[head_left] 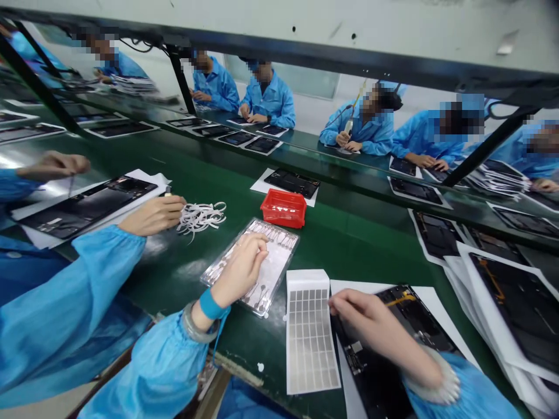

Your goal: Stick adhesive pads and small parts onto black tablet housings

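Observation:
My left hand (pixel 244 265), with a blue wrist strap, hovers over a clear tray (pixel 277 262) of small parts with thin leads. Its fingers are bent together; whatever they may hold is too small to make out. My right hand (pixel 367 320) pinches at the upper right edge of a sheet of grey rectangular stickers (pixel 311 343). Under that hand lies a black device housing (pixel 379 378) with an orange flex cable, on white paper. Beyond the clear tray sits a red bin (pixel 283 208) with small shiny items inside.
At left, a co-worker's hands (pixel 152 215) work beside another housing (pixel 91 203) and a pile of white strips (pixel 203 218). Stacked housings with paper (pixel 519 302) stand at right. A metal shelf beam (pixel 279 29) crosses above; several people in blue sit across the bench.

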{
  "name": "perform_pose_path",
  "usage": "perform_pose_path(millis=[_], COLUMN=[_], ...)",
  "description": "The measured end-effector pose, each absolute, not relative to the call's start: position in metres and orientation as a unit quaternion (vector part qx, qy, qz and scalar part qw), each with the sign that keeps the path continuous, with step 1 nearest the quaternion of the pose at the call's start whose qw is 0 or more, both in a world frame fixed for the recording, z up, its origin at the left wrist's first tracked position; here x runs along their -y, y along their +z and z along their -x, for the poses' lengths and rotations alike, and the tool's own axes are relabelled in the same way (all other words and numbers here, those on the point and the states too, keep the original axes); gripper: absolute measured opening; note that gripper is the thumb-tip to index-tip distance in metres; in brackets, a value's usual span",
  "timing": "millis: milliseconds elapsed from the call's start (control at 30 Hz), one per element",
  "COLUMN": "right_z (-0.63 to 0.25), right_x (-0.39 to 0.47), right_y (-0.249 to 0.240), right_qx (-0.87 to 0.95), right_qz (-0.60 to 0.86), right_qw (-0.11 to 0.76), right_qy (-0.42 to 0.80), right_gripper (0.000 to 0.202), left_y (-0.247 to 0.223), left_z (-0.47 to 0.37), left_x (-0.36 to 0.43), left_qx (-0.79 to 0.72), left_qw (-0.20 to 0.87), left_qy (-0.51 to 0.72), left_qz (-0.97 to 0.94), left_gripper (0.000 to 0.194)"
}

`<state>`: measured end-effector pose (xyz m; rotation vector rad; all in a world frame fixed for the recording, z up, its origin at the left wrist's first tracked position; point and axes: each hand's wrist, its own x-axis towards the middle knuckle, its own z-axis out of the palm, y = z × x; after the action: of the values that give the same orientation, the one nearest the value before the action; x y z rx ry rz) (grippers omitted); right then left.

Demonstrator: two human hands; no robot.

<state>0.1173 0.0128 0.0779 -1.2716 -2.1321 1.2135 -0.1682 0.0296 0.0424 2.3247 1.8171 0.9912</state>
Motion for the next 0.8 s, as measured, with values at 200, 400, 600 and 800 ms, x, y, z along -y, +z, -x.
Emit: perform_pose_path(millis=[200,400,600,800], right_z=[-0.042,-0.030,-0.025,-0.010], right_x=[-0.042,-0.060,-0.063,-0.050], right_y=[0.087,0.088,0.078,0.074], right_qx=[0.802,0.791,0.750,0.480], right_qz=[0.386,0.390,0.395,0.388], right_qw=[0.190,0.172,0.159,0.133], right_qy=[0.414,0.440,0.505,0.776], right_gripper=[0.024,0.022,0.021,0.037], left_y=[0.033,0.015,0.020,0.047], left_z=[0.181,0.189,0.180,0.155], left_x=[-0.030,-0.038,-0.045,-0.008], left_qx=[-0.563,-0.582,-0.558,-0.482], left_qw=[0.028,0.006,-0.001,-0.041], left_qy=[0.274,0.220,0.254,0.393], left_qz=[-0.779,-0.783,-0.790,-0.782], left_gripper=[0.023,0.011,0.018,0.023])
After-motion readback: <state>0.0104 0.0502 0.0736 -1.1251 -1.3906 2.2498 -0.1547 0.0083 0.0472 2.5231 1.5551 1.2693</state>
